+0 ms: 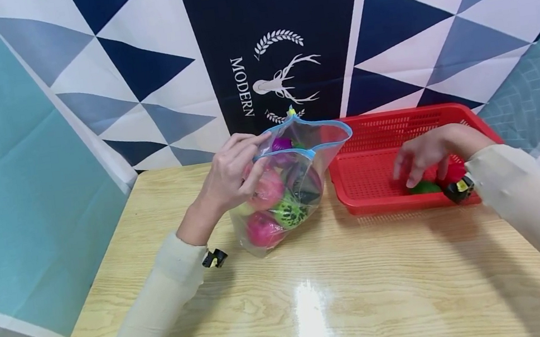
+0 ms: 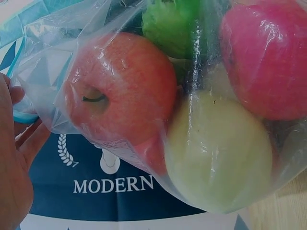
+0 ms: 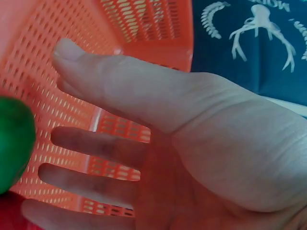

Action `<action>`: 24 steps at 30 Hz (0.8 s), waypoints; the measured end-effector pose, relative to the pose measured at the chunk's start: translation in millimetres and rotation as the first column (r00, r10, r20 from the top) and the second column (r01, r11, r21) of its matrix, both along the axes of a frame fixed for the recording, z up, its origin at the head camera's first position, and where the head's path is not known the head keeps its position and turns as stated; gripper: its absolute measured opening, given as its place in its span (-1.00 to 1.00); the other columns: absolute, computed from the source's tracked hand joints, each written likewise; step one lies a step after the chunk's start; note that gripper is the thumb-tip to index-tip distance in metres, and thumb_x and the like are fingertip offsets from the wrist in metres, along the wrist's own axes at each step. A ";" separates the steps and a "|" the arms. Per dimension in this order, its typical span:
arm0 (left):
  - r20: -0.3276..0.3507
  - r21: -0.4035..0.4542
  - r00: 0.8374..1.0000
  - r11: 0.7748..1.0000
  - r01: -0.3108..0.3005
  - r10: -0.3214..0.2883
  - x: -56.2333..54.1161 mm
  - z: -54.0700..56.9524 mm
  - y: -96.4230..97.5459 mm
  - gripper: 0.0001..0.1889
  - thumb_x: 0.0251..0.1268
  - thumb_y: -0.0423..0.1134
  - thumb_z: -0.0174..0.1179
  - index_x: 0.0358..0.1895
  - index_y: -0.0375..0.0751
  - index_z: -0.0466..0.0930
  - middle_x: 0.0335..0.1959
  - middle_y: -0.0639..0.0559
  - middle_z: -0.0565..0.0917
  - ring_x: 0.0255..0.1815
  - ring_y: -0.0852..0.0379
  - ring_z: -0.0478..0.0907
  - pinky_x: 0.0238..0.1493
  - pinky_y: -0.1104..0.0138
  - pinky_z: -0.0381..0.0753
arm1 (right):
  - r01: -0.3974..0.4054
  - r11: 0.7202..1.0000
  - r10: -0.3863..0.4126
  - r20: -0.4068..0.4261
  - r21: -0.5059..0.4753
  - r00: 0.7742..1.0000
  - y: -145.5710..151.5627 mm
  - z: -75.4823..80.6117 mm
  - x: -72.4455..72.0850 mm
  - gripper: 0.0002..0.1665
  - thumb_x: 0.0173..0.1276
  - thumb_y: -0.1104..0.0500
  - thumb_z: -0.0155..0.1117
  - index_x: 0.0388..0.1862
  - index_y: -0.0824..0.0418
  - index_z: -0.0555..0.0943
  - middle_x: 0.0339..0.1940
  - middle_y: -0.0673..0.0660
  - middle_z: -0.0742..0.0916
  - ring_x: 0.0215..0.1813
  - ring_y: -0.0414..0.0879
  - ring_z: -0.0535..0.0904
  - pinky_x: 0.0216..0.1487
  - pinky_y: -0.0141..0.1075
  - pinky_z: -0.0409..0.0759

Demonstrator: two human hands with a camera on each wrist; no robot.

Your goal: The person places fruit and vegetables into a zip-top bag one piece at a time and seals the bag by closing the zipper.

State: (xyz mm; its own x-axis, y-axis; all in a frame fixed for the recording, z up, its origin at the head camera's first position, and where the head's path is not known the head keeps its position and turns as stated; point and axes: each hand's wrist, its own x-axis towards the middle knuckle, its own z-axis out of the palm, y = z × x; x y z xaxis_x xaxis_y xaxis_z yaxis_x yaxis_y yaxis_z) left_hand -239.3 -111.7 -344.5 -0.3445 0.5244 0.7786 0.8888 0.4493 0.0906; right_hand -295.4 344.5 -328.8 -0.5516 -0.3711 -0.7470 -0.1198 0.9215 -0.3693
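My left hand pinches the blue-zipped rim of a clear plastic zip bag, which stands on the table with its mouth spread. Through the plastic show a red apple, a pale yellow-green round fruit, a pink fruit, a green dark-spotted one and a purple piece. Over the red basket, my right hand reaches down with fingers spread and nothing held. Close to its fingertips lie a green fruit and a red one, partly hidden by the wrist.
The basket, with perforated walls, stands right of the bag on the wood-grain table. Behind the table hangs a patterned cloth with a deer-head print. A teal curtain borders the left side.
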 end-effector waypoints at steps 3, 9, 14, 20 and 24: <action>0.005 -0.001 1.000 1.000 -0.003 0.003 -0.2 -0.2 -0.5 -0.78 0.56 -0.28 0.12 -0.32 -0.30 0.58 0.31 -0.35 0.83 0.21 -0.29 0.78 0.20 -0.06 0.86 | 0.005 1.000 -0.005 0.056 0.010 0.998 4.2 -4.1 -4.5 -0.33 0.51 0.11 0.52 0.47 0.32 0.54 0.43 0.46 0.60 0.41 0.33 0.57 0.22 0.22 0.88; 0.011 -0.005 1.000 1.000 -0.008 0.008 0.9 -0.3 -0.8 -0.80 0.55 -0.29 0.14 -0.29 -0.30 0.61 0.32 -0.34 0.82 0.22 -0.28 0.78 0.21 -0.05 0.86 | -0.006 1.000 0.003 0.117 0.026 0.993 11.9 -15.1 -10.0 -0.33 0.45 0.10 0.57 0.48 0.23 0.62 0.39 0.32 0.64 0.33 0.14 0.60 0.21 0.10 0.89; 0.018 -0.013 1.000 1.000 -0.011 0.011 1.5 -0.2 -0.8 -0.83 0.54 -0.30 0.17 -0.27 -0.31 0.62 0.34 -0.32 0.82 0.24 -0.26 0.78 0.26 -0.05 0.85 | 0.007 1.000 -0.011 0.143 0.030 0.990 16.0 -19.2 -11.7 -0.32 0.41 0.13 0.60 0.47 0.19 0.64 0.36 0.27 0.66 0.31 0.08 0.61 0.23 0.09 0.88; 0.022 -0.008 1.000 1.000 -0.009 0.010 2.2 0.2 0.1 -0.83 0.53 -0.32 0.19 -0.30 -0.30 0.61 0.34 -0.32 0.82 0.24 -0.28 0.77 0.31 -0.07 0.83 | 0.049 0.999 -0.050 0.159 0.011 0.986 15.4 -19.5 -10.5 -0.37 0.32 0.22 0.64 0.35 0.18 0.65 0.31 0.21 0.67 0.29 0.09 0.60 0.19 -0.02 0.88; 0.027 -0.008 1.000 1.000 -0.007 0.007 2.3 1.2 0.7 -0.81 0.54 -0.31 0.18 -0.32 -0.31 0.58 0.35 -0.34 0.81 0.26 -0.28 0.77 0.32 -0.07 0.83 | 0.053 0.999 -0.052 0.159 0.002 0.986 15.1 -19.5 -10.3 -0.44 0.30 0.28 0.62 0.25 0.19 0.64 0.24 0.19 0.68 0.26 0.06 0.60 0.14 -0.08 0.89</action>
State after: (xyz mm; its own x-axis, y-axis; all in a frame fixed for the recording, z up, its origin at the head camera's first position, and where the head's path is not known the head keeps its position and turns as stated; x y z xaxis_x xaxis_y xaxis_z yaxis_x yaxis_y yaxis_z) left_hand -236.9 -110.9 -343.3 -0.3693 0.5282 0.7646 0.8827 0.4566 0.1109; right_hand -305.7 359.6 -348.3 -0.4451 -0.3466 -0.8257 -0.0111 0.9241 -0.3819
